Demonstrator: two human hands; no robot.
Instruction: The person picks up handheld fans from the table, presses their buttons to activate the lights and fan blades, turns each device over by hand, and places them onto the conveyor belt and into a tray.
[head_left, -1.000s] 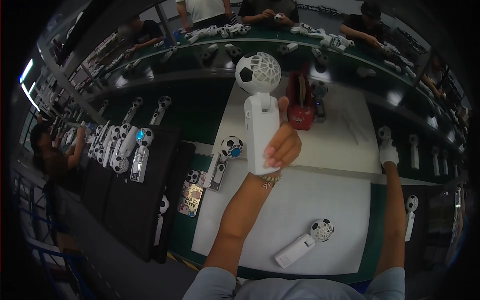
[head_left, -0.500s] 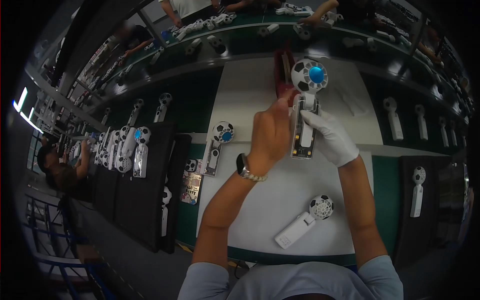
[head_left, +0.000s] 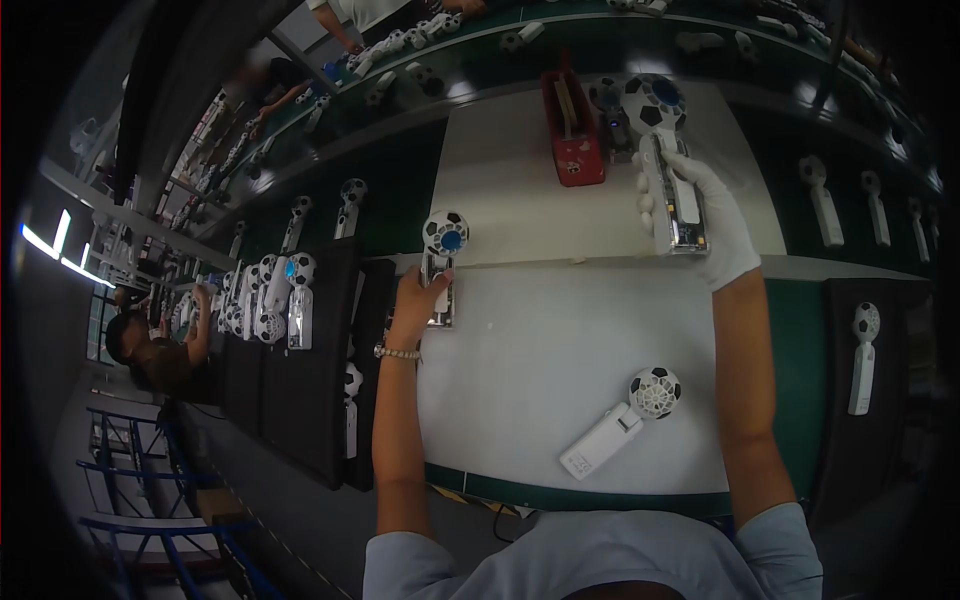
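My right hand (head_left: 722,225), in a white glove, grips the handle of a soccer-ball handheld fan (head_left: 655,105). That fan stands upright with its blue centre showing and its handle uncovered, so the circuit board is visible. My bare left hand (head_left: 410,308) has its thumb and fingers around the handle of a second handheld fan (head_left: 445,233) at the mat's left edge; this one also has a clear, open-looking handle. A third, white handheld fan (head_left: 622,425) lies tilted on the white mat (head_left: 530,390), nearest my body, its grille facing up.
Behind the mat stands a red holder (head_left: 575,150), with another fan (head_left: 615,125) beside it. Dark trays at left (head_left: 270,400) and right (head_left: 830,440) carry fans. A green conveyor (head_left: 470,70) with several fans runs across the back; other people work around it.
My left hand has left the fan in my right hand and moved left and down onto the second fan. My right hand has carried its fan slightly right and away from me.
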